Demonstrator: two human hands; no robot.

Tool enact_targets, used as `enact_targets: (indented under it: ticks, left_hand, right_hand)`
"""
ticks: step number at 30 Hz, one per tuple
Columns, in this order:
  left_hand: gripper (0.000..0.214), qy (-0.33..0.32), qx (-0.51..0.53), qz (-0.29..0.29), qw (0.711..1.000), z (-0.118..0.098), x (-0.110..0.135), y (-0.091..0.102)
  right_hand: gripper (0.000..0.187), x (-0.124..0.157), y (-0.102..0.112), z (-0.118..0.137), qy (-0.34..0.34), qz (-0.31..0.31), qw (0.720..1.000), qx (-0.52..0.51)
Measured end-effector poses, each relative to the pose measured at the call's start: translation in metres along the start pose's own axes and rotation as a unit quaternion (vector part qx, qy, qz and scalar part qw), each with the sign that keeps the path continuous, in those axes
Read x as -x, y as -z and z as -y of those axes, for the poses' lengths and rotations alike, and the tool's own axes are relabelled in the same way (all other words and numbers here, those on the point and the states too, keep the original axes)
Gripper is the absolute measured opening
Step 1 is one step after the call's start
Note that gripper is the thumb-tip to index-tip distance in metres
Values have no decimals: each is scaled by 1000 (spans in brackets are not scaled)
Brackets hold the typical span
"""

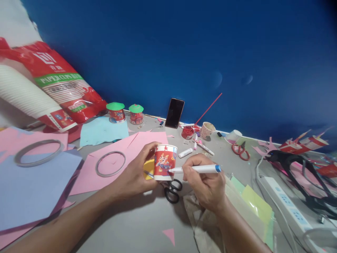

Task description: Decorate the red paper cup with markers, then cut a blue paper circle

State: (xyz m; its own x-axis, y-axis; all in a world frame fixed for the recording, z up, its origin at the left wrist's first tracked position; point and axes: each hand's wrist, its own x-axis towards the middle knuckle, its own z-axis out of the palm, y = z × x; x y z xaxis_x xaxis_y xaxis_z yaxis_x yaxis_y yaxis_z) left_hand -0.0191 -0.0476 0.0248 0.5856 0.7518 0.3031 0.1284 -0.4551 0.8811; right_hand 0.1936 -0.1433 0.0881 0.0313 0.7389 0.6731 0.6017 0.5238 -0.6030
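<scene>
My left hand (135, 172) is closed round a red-and-white printed paper cup (164, 161), holding it upright just above the grey table (142, 225). A yellow paper piece (149, 168) shows behind the cup by my fingers. My right hand (204, 181) grips a white marker with a blue cap end (200, 169), its tip touching the cup's right side. Black-handled scissors (172, 189) lie on the table right below the cup.
Pink paper (137, 142) carries a metal ring (110, 163); another ring (38, 152) lies on blue paper at left. Behind are a paper-cup bag (63, 84), two green-lidded cups (116, 111), a phone (174, 112), red scissors (240, 150) and loose markers. A power strip (285, 203) lies at right.
</scene>
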Motion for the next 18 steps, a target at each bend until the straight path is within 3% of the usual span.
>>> enact_targets:
  ticks: [18]
  left_hand:
    - [81,7,-4,-6,1000,-4,-2,0]
  right_hand:
    - [24,-1,0,-1,-4,12,1000,-11]
